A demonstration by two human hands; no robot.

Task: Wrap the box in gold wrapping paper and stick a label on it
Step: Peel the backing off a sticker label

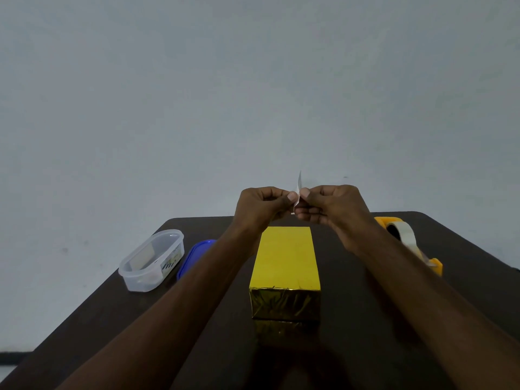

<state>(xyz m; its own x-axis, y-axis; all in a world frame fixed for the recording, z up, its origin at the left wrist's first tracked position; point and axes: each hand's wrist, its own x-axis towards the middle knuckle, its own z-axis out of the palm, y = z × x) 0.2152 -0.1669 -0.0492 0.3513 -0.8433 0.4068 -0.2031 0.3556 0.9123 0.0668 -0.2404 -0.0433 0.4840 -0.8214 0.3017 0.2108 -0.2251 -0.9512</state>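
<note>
A box wrapped in gold paper [285, 260] stands in the middle of the dark table [351, 319], its near end face creased and shiny. Above its far end, raised in the air, my left hand [260, 205] and my right hand [334, 206] meet. Both pinch a small white label [298, 185] between thumb and fingers. The label stands on edge, its upper tip poking above my fingertips. Neither hand touches the box.
A clear plastic tub [152, 260] sits at the table's left, with its blue lid [194, 256] beside it. A yellow tape dispenser with a tape roll [405, 235] lies at the right, partly behind my right forearm. A pale wall rises behind.
</note>
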